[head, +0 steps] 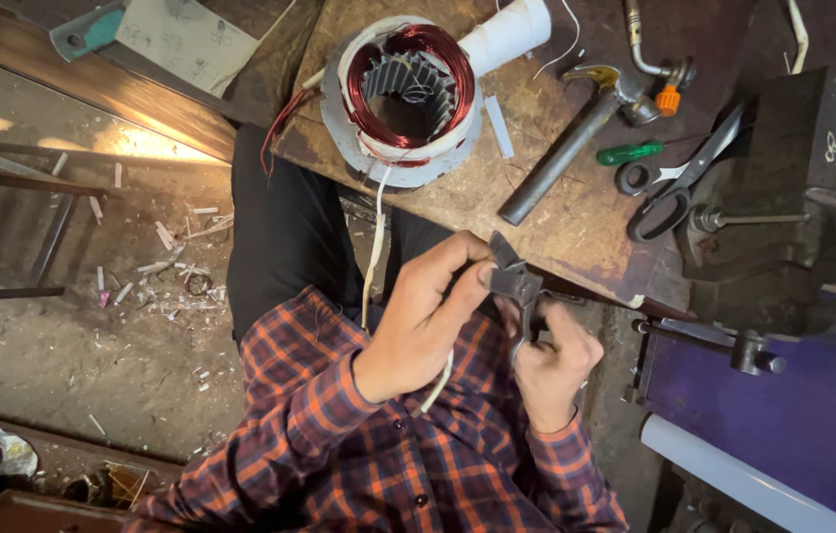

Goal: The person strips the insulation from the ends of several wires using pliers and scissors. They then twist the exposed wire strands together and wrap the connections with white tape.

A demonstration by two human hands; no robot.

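- The motor stator (pixel 403 99), a round grey core wound with reddish copper wire, lies on the brown workbench (pixel 576 227) and serves as the landmark here.
- Below the stator, past the bench edge, the left hand (pixel 428 316) is curled with its fingertips pinched on a thin pale sleeved wire (pixel 374 259).
- That wire runs from the lower rim of the stator down to the left hand, and a further length of it curves out beneath the palm.
- Just right of the left hand, lower right of the stator, the right hand (pixel 556 360) is clenched around the handles of dark metal pliers (pixel 515 286).
- The pliers' head points up toward the bench edge and sits right at the left hand's fingertips; whether the tips grip the wire cannot be told.
- Right of the stator a hammer (pixel 576 138) lies slanted on the bench, its head up near a green-handled screwdriver (pixel 630 153).
- Further right of the stator lie black-handled scissors (pixel 679 178), beside a dark bench vise (pixel 793 168).
- A white tube (pixel 507 32) lies touching the stator's upper right rim.
- Left of the stator and below bench level, the dusty floor (pixel 72 345) is scattered with pale cut scraps (pixel 166 281).
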